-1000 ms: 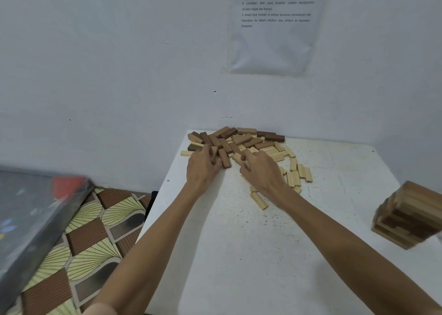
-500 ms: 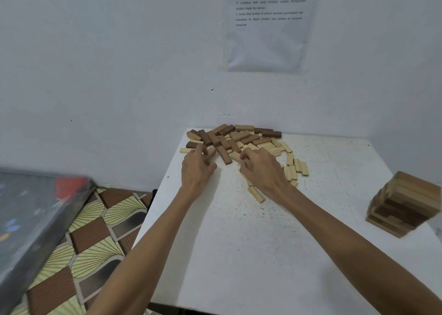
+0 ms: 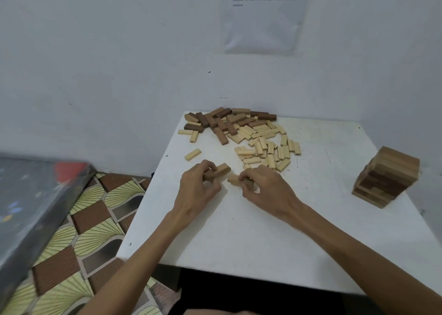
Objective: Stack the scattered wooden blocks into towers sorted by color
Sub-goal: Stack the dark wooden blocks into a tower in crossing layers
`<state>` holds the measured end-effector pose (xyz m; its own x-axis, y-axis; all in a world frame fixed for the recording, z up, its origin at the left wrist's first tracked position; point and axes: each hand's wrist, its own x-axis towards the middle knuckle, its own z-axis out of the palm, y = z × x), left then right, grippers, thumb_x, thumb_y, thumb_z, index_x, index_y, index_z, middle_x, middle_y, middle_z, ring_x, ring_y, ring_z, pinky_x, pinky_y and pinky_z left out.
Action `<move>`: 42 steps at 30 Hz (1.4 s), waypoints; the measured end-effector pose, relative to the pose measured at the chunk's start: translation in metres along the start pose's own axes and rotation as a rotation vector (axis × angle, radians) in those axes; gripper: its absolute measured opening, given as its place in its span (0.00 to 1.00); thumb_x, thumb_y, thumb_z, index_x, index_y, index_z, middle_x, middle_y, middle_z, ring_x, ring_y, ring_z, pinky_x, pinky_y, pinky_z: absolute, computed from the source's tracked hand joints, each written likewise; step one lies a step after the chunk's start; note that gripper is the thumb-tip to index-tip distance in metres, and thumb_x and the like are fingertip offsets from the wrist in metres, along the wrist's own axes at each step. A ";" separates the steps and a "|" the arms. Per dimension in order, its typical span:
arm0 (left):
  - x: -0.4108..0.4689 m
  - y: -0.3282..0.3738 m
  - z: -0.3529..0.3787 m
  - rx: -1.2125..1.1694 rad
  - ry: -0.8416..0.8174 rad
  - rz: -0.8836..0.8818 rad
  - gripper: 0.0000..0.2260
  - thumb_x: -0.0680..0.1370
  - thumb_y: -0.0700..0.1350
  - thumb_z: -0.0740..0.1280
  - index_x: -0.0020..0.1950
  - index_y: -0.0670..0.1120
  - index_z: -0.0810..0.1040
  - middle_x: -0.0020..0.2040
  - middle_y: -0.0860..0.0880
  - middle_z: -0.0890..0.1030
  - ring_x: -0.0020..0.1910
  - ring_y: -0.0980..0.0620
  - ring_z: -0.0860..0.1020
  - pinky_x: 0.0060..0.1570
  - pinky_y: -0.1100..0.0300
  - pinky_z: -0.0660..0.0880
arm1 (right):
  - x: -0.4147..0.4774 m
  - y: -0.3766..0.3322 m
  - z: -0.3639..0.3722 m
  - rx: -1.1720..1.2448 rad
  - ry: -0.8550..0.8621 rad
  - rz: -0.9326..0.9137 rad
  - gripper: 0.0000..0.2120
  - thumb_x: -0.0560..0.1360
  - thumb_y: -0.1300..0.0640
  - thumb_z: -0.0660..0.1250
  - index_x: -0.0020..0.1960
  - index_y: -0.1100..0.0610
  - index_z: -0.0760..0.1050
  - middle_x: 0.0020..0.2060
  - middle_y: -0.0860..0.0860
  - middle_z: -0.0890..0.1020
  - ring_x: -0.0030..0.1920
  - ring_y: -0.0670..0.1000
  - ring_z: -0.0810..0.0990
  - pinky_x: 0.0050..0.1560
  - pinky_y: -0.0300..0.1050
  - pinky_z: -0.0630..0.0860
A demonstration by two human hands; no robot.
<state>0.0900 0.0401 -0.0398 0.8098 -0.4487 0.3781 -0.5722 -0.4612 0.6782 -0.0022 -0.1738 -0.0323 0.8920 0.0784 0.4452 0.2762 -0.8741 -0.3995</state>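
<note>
A pile of wooden blocks lies at the far side of the white table, dark and mid-brown ones at the back left, pale ones spread to the right. My left hand grips a mid-brown block near the table's middle. Close to its right, my right hand holds another light-brown block, its far part hidden by the fingers. One pale block lies alone beyond my left hand. A stacked tower of mixed brown blocks stands at the right.
The table stands in a corner of white walls, with a printed sheet taped above. Left of the table is a patterned floor and a dark grey slab at the frame's edge.
Both hands have drawn back from the pile toward me, each now holding a brown block. The view has tilted down and the tower shows more fully.
</note>
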 end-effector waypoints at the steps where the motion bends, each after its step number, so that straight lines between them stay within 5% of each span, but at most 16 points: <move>1: -0.008 0.001 0.001 -0.011 -0.016 0.008 0.11 0.73 0.39 0.72 0.52 0.50 0.77 0.41 0.53 0.79 0.41 0.51 0.77 0.43 0.51 0.76 | -0.008 -0.001 0.002 0.005 -0.004 -0.005 0.06 0.76 0.58 0.72 0.53 0.55 0.79 0.40 0.46 0.79 0.43 0.48 0.75 0.39 0.50 0.77; 11: -0.042 0.007 0.002 0.067 -0.102 0.095 0.10 0.77 0.44 0.73 0.57 0.51 0.80 0.49 0.59 0.80 0.49 0.56 0.78 0.51 0.53 0.78 | -0.047 -0.015 0.015 0.034 -0.062 -0.123 0.10 0.75 0.64 0.68 0.55 0.58 0.80 0.51 0.49 0.81 0.53 0.51 0.78 0.51 0.43 0.77; 19: -0.035 0.005 -0.003 -0.071 0.068 -0.053 0.06 0.79 0.42 0.73 0.53 0.51 0.84 0.48 0.60 0.84 0.51 0.58 0.81 0.53 0.61 0.77 | -0.041 -0.017 0.019 0.154 -0.044 -0.003 0.10 0.76 0.61 0.69 0.56 0.55 0.80 0.59 0.48 0.76 0.58 0.49 0.76 0.55 0.46 0.77; 28: -0.032 0.004 -0.009 0.015 -0.096 -0.015 0.07 0.78 0.45 0.72 0.55 0.52 0.86 0.49 0.63 0.83 0.55 0.61 0.77 0.55 0.70 0.70 | -0.033 -0.019 0.026 0.222 -0.020 0.047 0.10 0.76 0.60 0.70 0.56 0.55 0.78 0.64 0.48 0.73 0.63 0.48 0.76 0.60 0.49 0.77; 32: -0.032 0.005 -0.014 0.077 -0.206 0.038 0.16 0.75 0.51 0.63 0.59 0.50 0.83 0.52 0.58 0.82 0.56 0.58 0.74 0.58 0.66 0.70 | -0.032 -0.016 0.024 0.233 -0.021 0.104 0.15 0.75 0.58 0.71 0.61 0.54 0.76 0.65 0.46 0.71 0.64 0.47 0.75 0.62 0.48 0.77; 35: -0.036 0.004 -0.018 0.149 -0.282 0.094 0.26 0.73 0.51 0.61 0.71 0.49 0.75 0.56 0.56 0.79 0.57 0.55 0.73 0.59 0.59 0.71 | -0.031 -0.010 0.018 0.232 -0.016 0.133 0.16 0.75 0.58 0.71 0.63 0.53 0.75 0.62 0.44 0.72 0.62 0.46 0.75 0.61 0.48 0.77; 42: -0.041 0.002 -0.020 0.184 -0.320 0.204 0.32 0.74 0.52 0.69 0.77 0.50 0.66 0.54 0.57 0.73 0.54 0.55 0.72 0.56 0.54 0.72 | -0.040 -0.006 0.008 0.313 -0.103 0.227 0.25 0.74 0.59 0.69 0.70 0.49 0.69 0.63 0.41 0.72 0.66 0.42 0.72 0.67 0.43 0.73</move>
<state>0.0579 0.0726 -0.0415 0.6130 -0.7465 0.2588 -0.7537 -0.4544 0.4749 -0.0364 -0.1676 -0.0536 0.9698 -0.0385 0.2409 0.1492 -0.6876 -0.7105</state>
